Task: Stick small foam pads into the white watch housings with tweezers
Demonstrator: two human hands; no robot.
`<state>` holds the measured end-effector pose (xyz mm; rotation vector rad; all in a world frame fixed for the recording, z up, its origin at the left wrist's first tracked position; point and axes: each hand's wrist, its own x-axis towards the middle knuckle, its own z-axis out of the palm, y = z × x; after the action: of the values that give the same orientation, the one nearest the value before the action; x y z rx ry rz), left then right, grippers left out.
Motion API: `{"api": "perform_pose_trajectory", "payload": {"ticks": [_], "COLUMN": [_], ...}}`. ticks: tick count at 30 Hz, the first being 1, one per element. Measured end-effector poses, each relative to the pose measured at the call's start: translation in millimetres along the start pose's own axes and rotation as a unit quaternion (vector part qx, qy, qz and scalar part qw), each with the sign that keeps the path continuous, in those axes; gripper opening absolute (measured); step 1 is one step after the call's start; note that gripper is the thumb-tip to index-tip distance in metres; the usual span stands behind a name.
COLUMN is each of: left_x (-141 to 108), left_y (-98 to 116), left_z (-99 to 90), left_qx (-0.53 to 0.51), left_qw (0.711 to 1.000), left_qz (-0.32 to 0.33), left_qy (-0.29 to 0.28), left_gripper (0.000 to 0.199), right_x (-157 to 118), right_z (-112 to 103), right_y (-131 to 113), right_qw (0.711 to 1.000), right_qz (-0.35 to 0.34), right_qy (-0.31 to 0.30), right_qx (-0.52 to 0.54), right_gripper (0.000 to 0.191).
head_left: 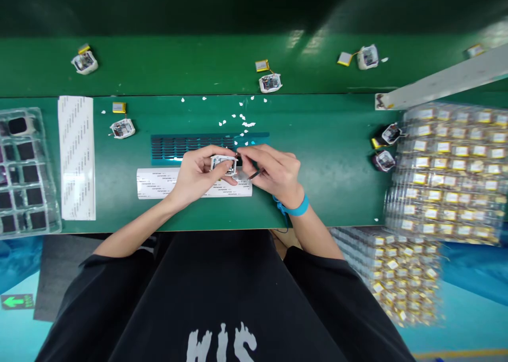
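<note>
My left hand (198, 171) is closed around a small white watch case (219, 162) whose circuit side faces up. Close against the case's right edge is my right hand (273, 169), its thumb and fingers pinched together. A thin dark tool (256, 174) sticks out from the right fingers; its exact kind does not show. Under both hands lies a white strip with printed lettering (156, 183). Just beyond them is a dark blue sheet with rows of slots (174, 146), partly covered by the fingers.
White scraps (248, 124) lie scattered past the sheet. A watch case with battery (123, 128) sits left, near another printed strip (76, 158) and a clear tray (34, 198). More cases (270, 82) lie on the far green surface. Stacked battery-filled trays (444, 177) stand right, below a pale bar (440, 81).
</note>
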<state>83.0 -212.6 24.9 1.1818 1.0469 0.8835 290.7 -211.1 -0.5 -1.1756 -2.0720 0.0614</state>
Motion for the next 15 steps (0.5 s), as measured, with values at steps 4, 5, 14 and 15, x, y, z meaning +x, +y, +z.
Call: {"api": "perform_pose_trajectory", "payload": {"ticks": [4,5,14,15], "left_x": [-0.4,-0.4,0.9,0.8], "left_y": [3.0,4.3,5.9,6.3], "left_z": [-0.2,-0.3,-0.1,-0.2], "left_qx": [-0.014,-0.021,-0.032,-0.030], "left_qw": [1.000,1.000,0.999,0.999], "left_qz": [-0.008,-0.013,-0.029,-0.031], "left_qy": [-0.005,-0.008,-0.011,-0.016], "left_gripper": [0.036,0.034,0.027,0.027], "right_x": [4.4,4.7,-2.3,-2.3], "right_z": [-4.3,-5.7,-10.0,-10.2], "right_y": [5.4,6.9,6.7,6.2], "right_qw": [0.998,0.999,0.994,0.993], "right_qz": [0.053,0.037,-0.087,-0.087], "right_qy": [0.023,0.021,-0.048,-0.056], "right_qx": [-0.020,-0.009,-0.055,-0.060], "right_gripper": [0.036,0.038,0.034,0.034]}}
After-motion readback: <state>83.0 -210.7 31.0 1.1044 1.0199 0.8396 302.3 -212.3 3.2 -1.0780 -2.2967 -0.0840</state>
